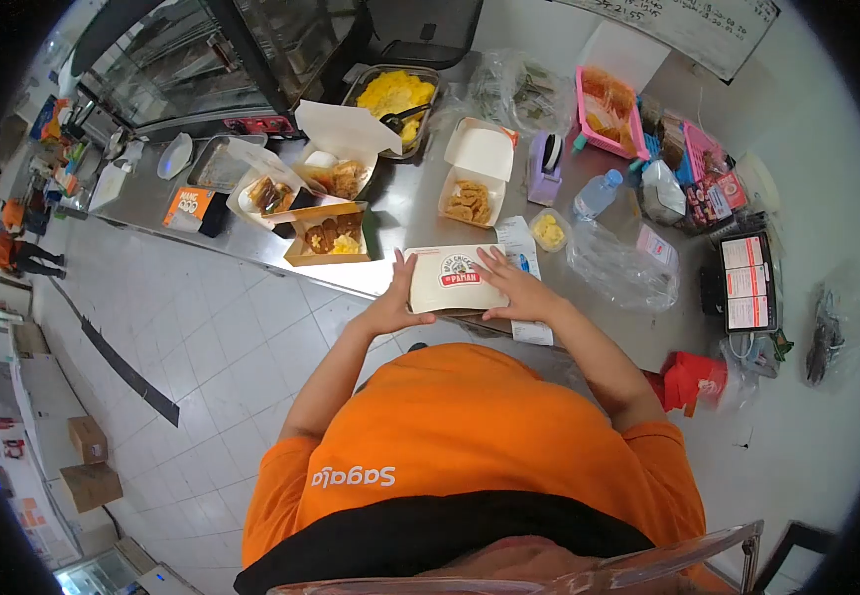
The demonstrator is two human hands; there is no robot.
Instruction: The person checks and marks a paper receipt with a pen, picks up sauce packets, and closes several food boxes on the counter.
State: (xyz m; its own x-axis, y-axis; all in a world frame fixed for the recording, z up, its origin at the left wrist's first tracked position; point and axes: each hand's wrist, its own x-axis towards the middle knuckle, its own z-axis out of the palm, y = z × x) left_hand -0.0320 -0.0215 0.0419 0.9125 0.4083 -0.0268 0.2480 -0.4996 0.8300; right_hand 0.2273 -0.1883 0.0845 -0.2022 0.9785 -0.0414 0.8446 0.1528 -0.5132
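Observation:
A closed white cardboard food box (458, 281) with a red-and-black printed logo sits at the front edge of the metal counter. My left hand (391, 301) is closed around its left side, and my right hand (517, 288) grips the right side, fingers over the lid. Just behind it stands an open white box (478, 156) with brown fried pieces inside. A paper receipt (519, 250) lies partly under my right hand. Beside that is a small plastic cup (549, 232) of yellow food. The box's contents are hidden.
Several open food boxes (329, 244) stand on the left, below a tray of yellow food (393, 94). To the right are a tape dispenser (546, 167), a water bottle (599, 193), a pink basket (612, 114), a plastic bag (620, 268) and a tablet (747, 284). A person (25, 254) stands far left.

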